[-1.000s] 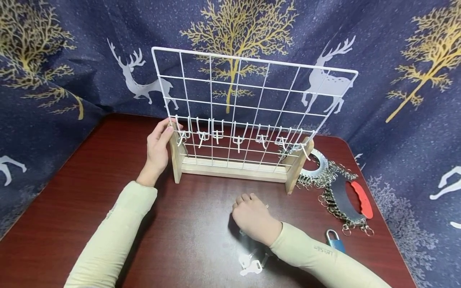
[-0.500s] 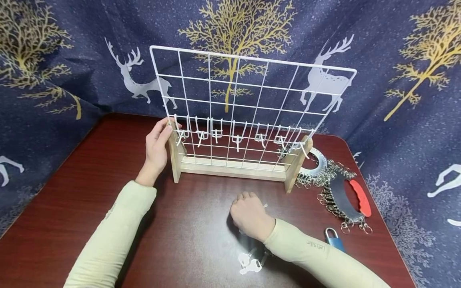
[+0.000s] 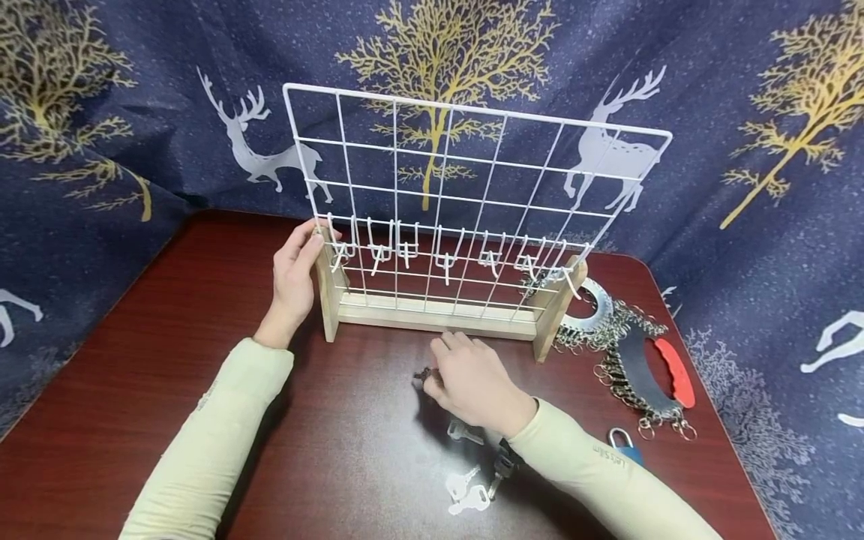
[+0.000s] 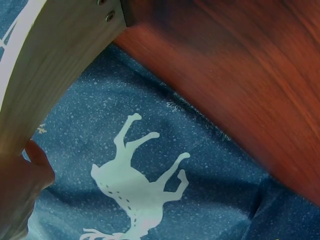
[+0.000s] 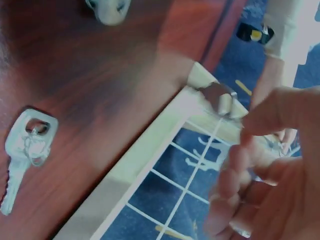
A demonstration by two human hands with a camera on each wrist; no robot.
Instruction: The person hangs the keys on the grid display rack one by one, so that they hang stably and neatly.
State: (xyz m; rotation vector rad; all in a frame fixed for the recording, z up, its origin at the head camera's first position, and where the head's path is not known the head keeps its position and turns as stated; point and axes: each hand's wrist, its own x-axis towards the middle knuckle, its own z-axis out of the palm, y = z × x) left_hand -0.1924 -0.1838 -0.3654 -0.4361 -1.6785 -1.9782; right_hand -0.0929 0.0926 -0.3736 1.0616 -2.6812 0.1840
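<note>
My left hand (image 3: pixel 293 277) grips the top of the left wooden upright (image 3: pixel 329 300) of a stand bearing a white wire grid (image 3: pixel 445 161) with several hooks. In the left wrist view, part of that hand (image 4: pixel 25 185) shows at the wooden side. Over the table in front of the stand, my right hand (image 3: pixel 475 379) pinches a dark key (image 3: pixel 424 374) between thumb and finger. The right wrist view shows this key (image 5: pixel 217 97) blurred at the fingertips. Below the hand, several more keys lie on the table, among them a silver one (image 3: pixel 466 432).
A blue padlock (image 3: pixel 628 448) lies on the right, partly behind my right sleeve. Beyond it are a dark band with a red handle (image 3: pixel 677 373) and many small rings, and a silver ring plate (image 3: pixel 597 304). A patterned cloth (image 3: pixel 169 90) hangs behind the table.
My right hand, earlier low over the table with its fingers hidden, has risen and turned, and the pinched key shows. A silver key under it has come into view. The left hand stays put.
</note>
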